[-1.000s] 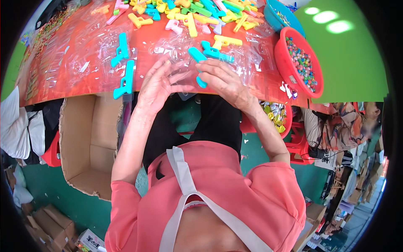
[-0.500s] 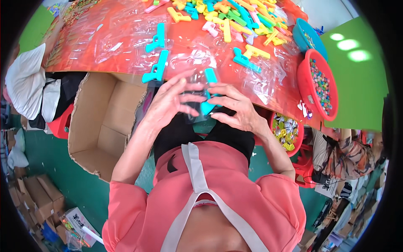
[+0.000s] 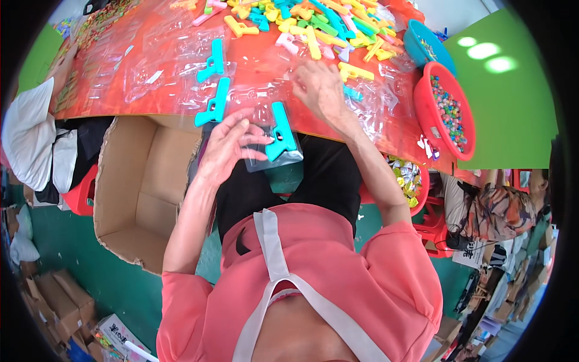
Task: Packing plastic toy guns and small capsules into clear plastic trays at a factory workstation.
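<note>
At the far left we see an open cardboard box (image 3: 145, 187) standing on the floor below the table's near edge, its mouth facing up. Above it, two teal toy guns (image 3: 212, 81) lie on the orange table (image 3: 120, 90) among loose clear bags, their long axes running up and away from us. Our left hand (image 3: 226, 145) pinches a clear plastic bag (image 3: 274, 151) between thumb and fingers, just off the table's near edge and over our lap; inside it a teal toy pistol (image 3: 281, 131) lies with its barrel along the bag's length, pointing away toward the table, its grip jutting to the left. Further right, our right hand (image 3: 319, 90) rests on the tabletop with fingers spread over clear bags, touching a yellow toy gun (image 3: 356, 72). Beyond it, a red basin (image 3: 425, 114) of small coloured pieces sits at the table's right end, close to the edge.
</note>
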{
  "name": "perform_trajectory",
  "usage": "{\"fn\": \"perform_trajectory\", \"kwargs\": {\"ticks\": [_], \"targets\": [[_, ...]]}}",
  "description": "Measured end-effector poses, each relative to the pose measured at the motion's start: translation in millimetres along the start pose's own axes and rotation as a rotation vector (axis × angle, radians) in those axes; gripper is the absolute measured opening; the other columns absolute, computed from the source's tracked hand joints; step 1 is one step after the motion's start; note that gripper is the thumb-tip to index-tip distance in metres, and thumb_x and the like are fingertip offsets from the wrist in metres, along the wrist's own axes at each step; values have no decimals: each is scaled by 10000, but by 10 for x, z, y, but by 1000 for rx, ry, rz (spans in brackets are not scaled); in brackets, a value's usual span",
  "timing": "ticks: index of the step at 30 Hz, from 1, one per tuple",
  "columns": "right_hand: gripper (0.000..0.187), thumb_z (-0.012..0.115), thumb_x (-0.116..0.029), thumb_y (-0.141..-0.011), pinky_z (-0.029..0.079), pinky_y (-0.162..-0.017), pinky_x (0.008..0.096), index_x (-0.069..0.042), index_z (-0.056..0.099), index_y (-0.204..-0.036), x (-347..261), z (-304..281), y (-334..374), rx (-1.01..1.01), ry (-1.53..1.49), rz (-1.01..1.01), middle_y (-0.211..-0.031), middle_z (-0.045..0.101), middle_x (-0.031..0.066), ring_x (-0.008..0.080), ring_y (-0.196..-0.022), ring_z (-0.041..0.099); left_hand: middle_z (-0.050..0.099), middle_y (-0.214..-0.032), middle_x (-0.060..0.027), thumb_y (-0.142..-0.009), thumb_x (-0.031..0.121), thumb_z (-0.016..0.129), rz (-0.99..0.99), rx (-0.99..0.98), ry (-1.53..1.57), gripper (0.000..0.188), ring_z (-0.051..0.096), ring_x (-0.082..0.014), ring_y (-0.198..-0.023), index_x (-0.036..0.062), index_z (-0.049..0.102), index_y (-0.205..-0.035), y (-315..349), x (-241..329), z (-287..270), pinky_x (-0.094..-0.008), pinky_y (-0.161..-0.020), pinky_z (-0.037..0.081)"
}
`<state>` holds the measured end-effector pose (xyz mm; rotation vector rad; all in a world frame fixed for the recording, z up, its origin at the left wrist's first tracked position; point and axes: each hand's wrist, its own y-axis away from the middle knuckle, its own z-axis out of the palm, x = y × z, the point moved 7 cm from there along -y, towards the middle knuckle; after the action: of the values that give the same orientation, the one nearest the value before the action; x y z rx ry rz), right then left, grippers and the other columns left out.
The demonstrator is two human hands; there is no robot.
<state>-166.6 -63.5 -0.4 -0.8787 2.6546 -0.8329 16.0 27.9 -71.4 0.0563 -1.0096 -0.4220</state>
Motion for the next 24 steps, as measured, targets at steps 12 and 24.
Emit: {"fn": "perform_trajectory", "kwargs": {"ticks": [12, 24], "targets": [[143, 737, -20, -789, 465, -629, 315, -36, 671, -915, 241, -921, 86, 257, -219, -9, -791, 601, 77, 198, -702, 587, 584, -1161, -279, -829, 164, 754, 676, 390, -1233, 628, 588, -399, -1085, -69, 474, -1340, -815, 694, 239, -434, -884, 490], [238, 688, -124, -708, 412, -713, 319, -94, 595, -924, -644, -728, 475, 189, -157, -354, -845, 518, 14, 153, -791, 542, 619, -1185, -168, -1028, 324, 496, 427, 357, -532, 410, 669, -298, -923, 10, 553, -1285, -723, 821, 41, -395, -736, 551]]}}
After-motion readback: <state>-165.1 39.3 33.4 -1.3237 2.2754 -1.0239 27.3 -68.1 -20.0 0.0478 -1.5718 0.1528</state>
